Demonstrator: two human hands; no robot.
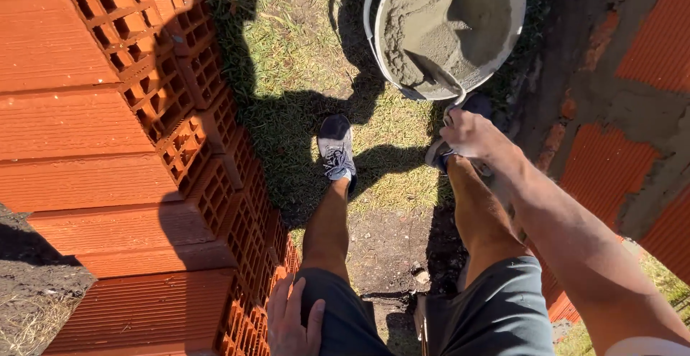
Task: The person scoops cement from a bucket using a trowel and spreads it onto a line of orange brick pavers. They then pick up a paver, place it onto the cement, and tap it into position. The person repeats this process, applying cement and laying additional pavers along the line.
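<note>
My right hand reaches forward and grips the handle of a trowel. The trowel's blade is sunk in grey mortar inside a white bucket standing on the grass. My left hand rests flat on my left thigh, fingers spread, holding nothing. It lies next to the edge of a stack of hollow orange bricks. My legs in grey shorts and dark shoes stand between the stack and the bucket.
The brick stack fills the left side, several courses high. A brick wall with grey mortar joints runs along the right. Grass and bare soil lie underfoot, crossed by my shadow.
</note>
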